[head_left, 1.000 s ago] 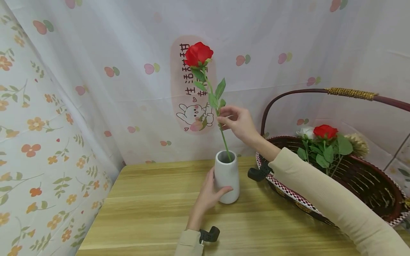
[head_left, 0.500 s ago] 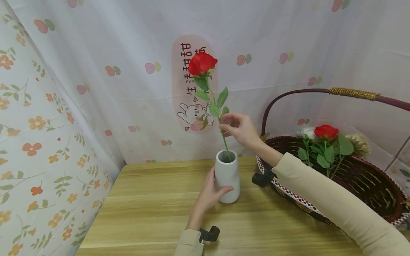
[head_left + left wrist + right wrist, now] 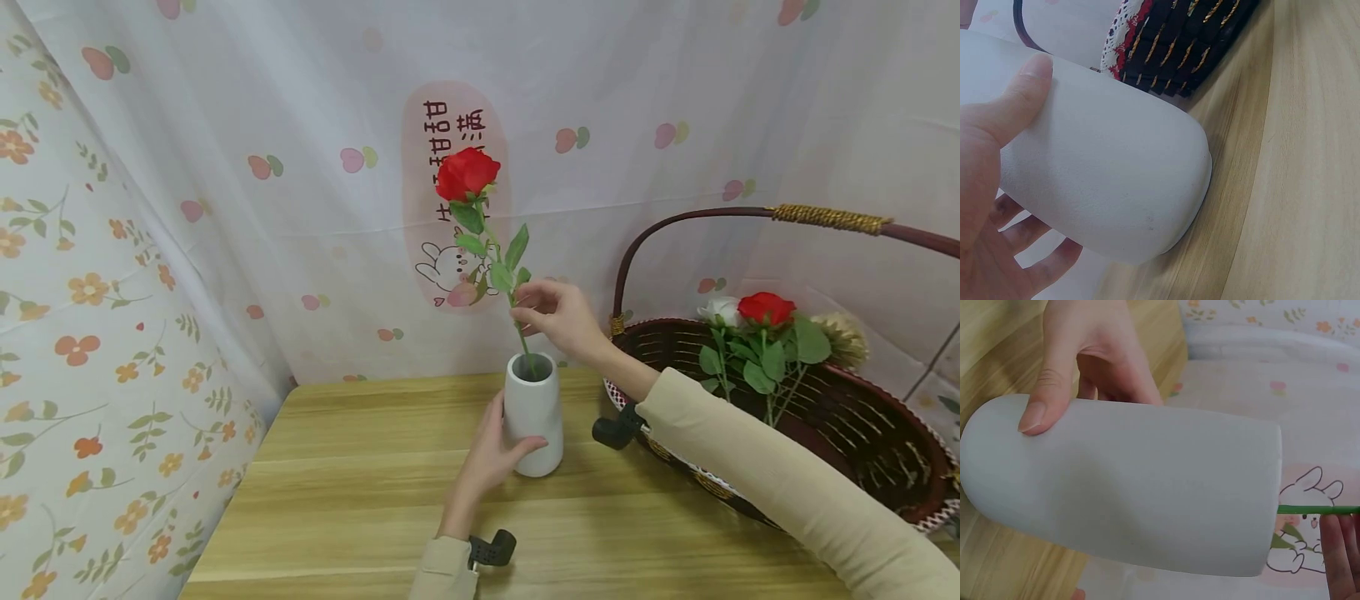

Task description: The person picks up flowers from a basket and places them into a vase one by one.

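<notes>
On grained table (image 3: 337, 492), left grip (image 3: 491, 454) wraps matte tapered vase (image 3: 536, 417); right grip (image 3: 561, 317) pinches stem (image 3: 1300, 509).

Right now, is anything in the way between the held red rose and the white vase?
Nothing visible: the right hand pinches the red rose, its stem reaching into the white vase; the left hand grips the vase's side, out of the way.

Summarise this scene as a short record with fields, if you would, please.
Vase: white, standing on the wooden table
Left hand: thumb and fingers round the vase
Red rose: stem reaching into the vase, bloom leaning left in the head view
Right hand: pinching the stem above the vase
Basket: at right in the head view, holding a white flower and a second red flower
</notes>
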The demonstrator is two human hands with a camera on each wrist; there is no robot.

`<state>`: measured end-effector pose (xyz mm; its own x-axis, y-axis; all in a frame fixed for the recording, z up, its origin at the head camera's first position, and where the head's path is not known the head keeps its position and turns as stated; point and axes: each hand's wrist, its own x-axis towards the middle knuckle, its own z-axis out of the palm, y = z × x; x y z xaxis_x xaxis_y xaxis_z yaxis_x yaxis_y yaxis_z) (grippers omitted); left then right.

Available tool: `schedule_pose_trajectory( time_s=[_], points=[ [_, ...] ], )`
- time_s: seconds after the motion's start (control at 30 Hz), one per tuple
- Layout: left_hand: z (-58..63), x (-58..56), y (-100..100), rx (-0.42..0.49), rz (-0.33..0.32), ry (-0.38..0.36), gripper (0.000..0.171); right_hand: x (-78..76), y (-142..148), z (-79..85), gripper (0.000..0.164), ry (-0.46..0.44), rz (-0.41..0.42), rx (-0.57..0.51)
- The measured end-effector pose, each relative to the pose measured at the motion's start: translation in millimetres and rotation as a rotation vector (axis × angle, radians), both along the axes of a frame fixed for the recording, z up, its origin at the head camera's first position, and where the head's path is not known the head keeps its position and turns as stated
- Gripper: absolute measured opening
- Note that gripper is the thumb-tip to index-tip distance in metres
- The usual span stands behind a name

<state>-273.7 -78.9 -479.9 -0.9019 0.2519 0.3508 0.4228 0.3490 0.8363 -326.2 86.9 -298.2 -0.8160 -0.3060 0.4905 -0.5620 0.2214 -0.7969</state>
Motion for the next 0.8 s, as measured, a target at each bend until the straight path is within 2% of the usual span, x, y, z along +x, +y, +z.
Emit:
schedule_pose_trajectory(
  time_s=[0.57,0.8],
  points=[
    [0.9,1.1,1,0.026,-0.011,-0.028,0.091,1.6,6,-20.6,0.016,-0.042,0.008,0.085],
    [0.4,1.5,1,0.023,-0.007,-0.025,0.092,2.3,7,-26.5,0.013,0.013,0.008,0.169]
  ],
)
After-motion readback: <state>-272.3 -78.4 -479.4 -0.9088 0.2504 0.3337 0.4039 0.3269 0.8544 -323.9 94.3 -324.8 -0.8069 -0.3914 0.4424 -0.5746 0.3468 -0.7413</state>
